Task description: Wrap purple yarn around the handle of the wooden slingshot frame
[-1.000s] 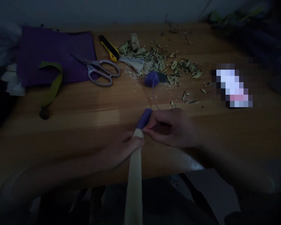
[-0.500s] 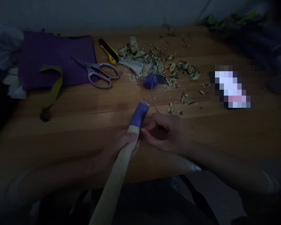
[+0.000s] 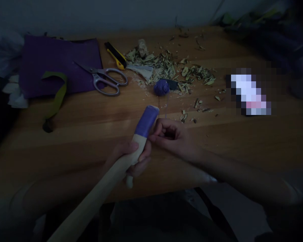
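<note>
Dim wooden worktop (image 3: 91,134) is stretching back to a plain dark wall (image 3: 116,13), its far middle carrying a loose scatter of shavings (image 3: 164,65). Left hand (image 3: 120,152) is gripping a long pale stick (image 3: 101,188), thumb on top, fingers curling round below the purple wrapping (image 3: 146,122); the stick is slanting from lower left up to its wrapped end, above the near part of the surface. Short pale end (image 3: 129,181) is poking out beneath that hand; whether it is joining the stick, cannot tell. Right hand (image 3: 175,137) is holding thumb and forefinger narrow, pinching thread (image 3: 167,107) just beside the wrapping's lower edge, the strand at the fingertips too faint to trace. Thread is running down to this hand from a purple ball (image 3: 161,87), which is sitting at the near edge of the shavings. Yellow-and-black cutter (image 3: 117,57) is lying left of the debris, near a wood chunk (image 3: 142,48). Scissors (image 3: 98,80) are resting with blades over a purple sheet (image 3: 58,60), handles reaching onto bare wood. Green strip (image 3: 60,97) is curling off the sheet's near edge. Pixelated bright object (image 3: 249,94) is lying well off to the right.
</note>
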The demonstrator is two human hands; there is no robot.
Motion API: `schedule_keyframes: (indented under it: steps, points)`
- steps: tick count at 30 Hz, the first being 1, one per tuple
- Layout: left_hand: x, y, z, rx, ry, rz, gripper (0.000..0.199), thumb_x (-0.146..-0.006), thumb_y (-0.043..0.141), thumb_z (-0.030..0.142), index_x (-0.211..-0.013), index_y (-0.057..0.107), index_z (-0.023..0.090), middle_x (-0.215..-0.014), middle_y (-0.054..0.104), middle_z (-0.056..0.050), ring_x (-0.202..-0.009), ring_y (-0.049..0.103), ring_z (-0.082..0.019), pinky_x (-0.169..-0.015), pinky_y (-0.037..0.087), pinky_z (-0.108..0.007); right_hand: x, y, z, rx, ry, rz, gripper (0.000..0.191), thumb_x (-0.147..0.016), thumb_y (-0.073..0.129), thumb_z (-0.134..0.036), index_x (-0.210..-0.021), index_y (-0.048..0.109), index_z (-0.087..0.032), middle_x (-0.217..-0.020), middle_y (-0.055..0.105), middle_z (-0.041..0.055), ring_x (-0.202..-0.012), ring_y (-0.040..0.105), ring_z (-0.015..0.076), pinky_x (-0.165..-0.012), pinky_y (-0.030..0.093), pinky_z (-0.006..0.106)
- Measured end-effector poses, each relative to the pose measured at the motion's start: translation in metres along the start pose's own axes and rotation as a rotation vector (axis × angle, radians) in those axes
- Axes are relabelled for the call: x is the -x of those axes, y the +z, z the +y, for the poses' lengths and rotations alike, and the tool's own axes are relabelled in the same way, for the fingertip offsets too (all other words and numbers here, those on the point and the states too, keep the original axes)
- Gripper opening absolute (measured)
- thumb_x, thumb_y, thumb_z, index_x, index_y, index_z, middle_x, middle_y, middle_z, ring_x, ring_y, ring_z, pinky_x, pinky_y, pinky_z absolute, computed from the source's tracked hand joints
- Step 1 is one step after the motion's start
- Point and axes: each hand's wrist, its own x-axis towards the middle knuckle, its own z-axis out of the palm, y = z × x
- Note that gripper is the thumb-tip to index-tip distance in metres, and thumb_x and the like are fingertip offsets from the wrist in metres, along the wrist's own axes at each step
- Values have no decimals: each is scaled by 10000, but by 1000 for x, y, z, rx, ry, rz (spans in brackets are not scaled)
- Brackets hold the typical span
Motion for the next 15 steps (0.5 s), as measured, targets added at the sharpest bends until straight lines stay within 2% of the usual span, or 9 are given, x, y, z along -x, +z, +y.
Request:
schedule_keyframes:
  steps: [5,9,12,15]
  points:
    - [-3,-1,2,-15,-25,-91,296,-741,460,436,-601,487,177,-382,282,74,-299,204,-42,-304,162,-176,-5,-5,6,-164,125,-79,295,-635,719,-334,-600,486,-156,-554,462,-67,-497,388,38,-484,326,172]
    - [-3,1,2,-27,-100,-163,301,-733,468,448,-604,481,176,-388,302,70,-310,244,-42,-313,180,-167,-8,-10,8,-163,198,-185,268,-599,733,-344,-615,559,-141,-574,517,-52,-530,456,49,-528,384,186]
    - [0,5,2,-50,-141,-127,298,-730,485,440,-607,478,169,-408,325,62,-339,261,-40,-343,190,-169,-8,-11,8,-126,200,-232,254,-597,728,-352,-614,589,-140,-607,556,-35,-554,484,63,-545,418,198]
    - [2,11,3,-74,-160,-85,302,-724,496,445,-606,470,169,-407,324,62,-345,253,-42,-353,180,-178,-7,-11,6,-67,129,-230,239,-627,708,-346,-588,576,-151,-618,566,-29,-593,511,80,-589,450,215]
